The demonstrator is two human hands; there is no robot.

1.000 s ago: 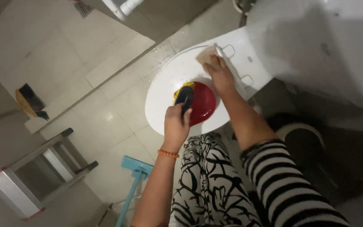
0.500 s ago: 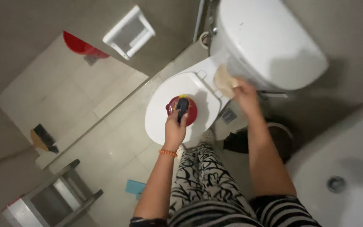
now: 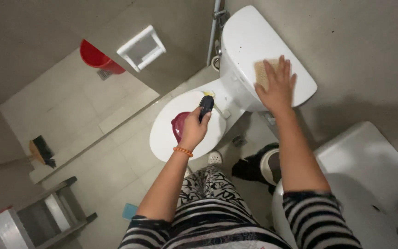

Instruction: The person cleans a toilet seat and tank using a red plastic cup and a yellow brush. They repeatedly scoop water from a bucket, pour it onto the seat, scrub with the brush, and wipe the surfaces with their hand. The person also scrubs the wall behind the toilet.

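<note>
Head view, looking straight down on a person in a striped top and patterned trousers who stands just in front of the toilet (image 3: 236,99). Nearest the body, the left hand (image 3: 193,130) is held out over the closed toilet lid (image 3: 162,133), its wrist ringed by an orange bead bracelet (image 3: 183,151). Its fingers are wrapped tight around a dark bottle (image 3: 206,106) that tilts toward the tank; a round red thing (image 3: 179,125) shows just under the hand, against the lid, though what it is cannot be told. Farther out, the right arm stretches past the bowl to the tank lid (image 3: 249,41), where the right hand (image 3: 277,85) lies flat with fingers spread, pressing a tan sponge (image 3: 261,71) onto the white top rather than gripping it.

Beside the toilet on the person's right stands a dark bin (image 3: 259,168), and beyond that a white sink (image 3: 369,184). On the toilet's other side, pale floor tiles (image 3: 111,161) run off to a metal step stool (image 3: 38,219) and a hand brush (image 3: 42,151). Past the tank a pipe (image 3: 213,27) climbs the grey wall; a white paper holder (image 3: 142,47) and a red bucket (image 3: 98,57) lie off to the toilet's left.
</note>
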